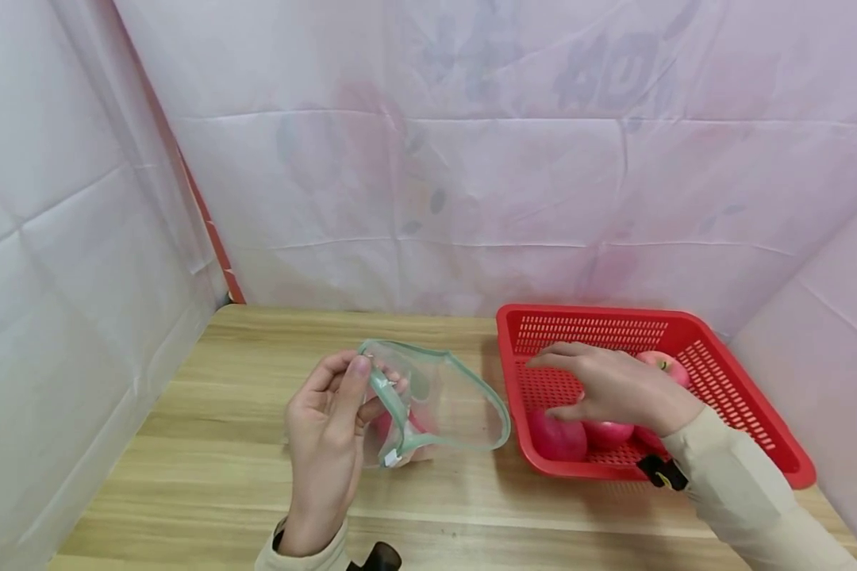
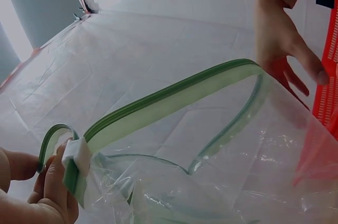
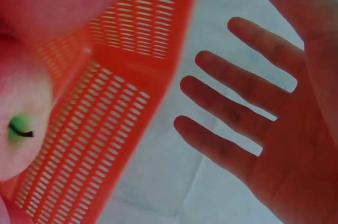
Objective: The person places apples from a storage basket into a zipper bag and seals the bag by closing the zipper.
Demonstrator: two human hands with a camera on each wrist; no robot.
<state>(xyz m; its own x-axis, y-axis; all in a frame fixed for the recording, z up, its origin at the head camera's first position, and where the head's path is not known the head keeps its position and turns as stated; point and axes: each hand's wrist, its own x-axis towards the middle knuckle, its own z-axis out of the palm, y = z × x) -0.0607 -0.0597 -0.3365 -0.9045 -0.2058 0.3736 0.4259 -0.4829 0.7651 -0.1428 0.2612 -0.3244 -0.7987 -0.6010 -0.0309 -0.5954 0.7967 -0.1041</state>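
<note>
My left hand pinches the green-edged rim of a clear zip bag between thumb and fingers. The bag's mouth gapes toward the right, and a white slider sits on its zip near my fingertips. Something pinkish red shows through the plastic low in the bag; its full shape is hidden. Above the red basket hovers my right hand, fingers spread and holding nothing. Beneath and around it in the basket lie several apples, among them a dark red apple at the front left and a paler apple at the back.
The basket has slotted walls and stands on the right of a wooden table. Pale sheeting hangs behind the table and along both sides. A dark strap with a small device is on the right wrist.
</note>
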